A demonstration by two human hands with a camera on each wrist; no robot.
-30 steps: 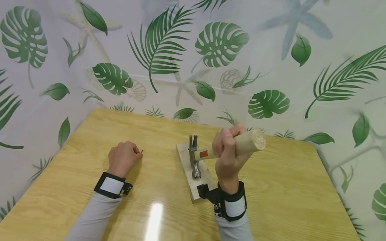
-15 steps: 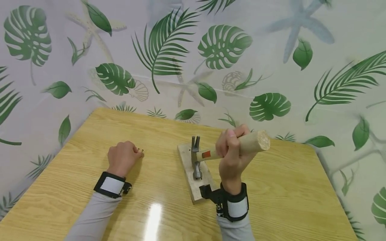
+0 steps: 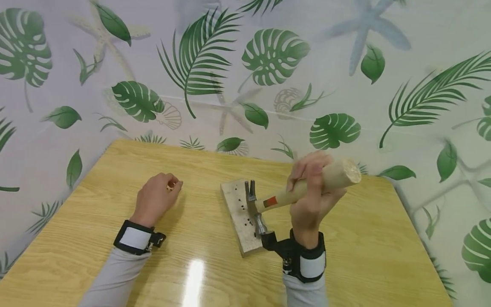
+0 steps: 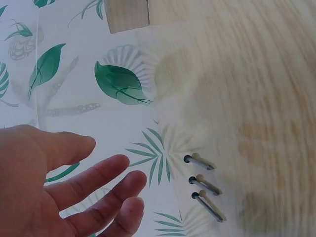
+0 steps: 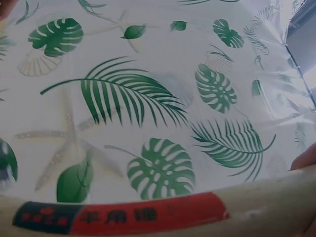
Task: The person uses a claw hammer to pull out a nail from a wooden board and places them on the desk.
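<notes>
My right hand (image 3: 308, 211) grips the wooden handle (image 3: 281, 197) of a claw hammer. The steel hammer head (image 3: 251, 207) is over the right side of a pale wooden block (image 3: 237, 215), claws pointing away; contact with the block is unclear. Several dark spots, nail heads or holes, mark the block. To the left, my left hand (image 3: 155, 200) is low over the table with its fingers loosely bent. The left wrist view has its fingers (image 4: 91, 182) apart and holding nothing, near three nails (image 4: 201, 162) in a row. A red label (image 5: 148, 216) wraps the hammer handle.
The wood-grain table (image 3: 207, 213) carries the block and nails. Patterned leaf-print cloth (image 3: 230, 76) hangs behind the table's far edge. A wrist camera mount (image 3: 270, 242) reaches close to the block's near right corner.
The hammer and right hand have shifted right, uncovering more dark spots on the block. My left thumb and fingers have loosened, leaving a gap between them. The head view has swung slightly.
</notes>
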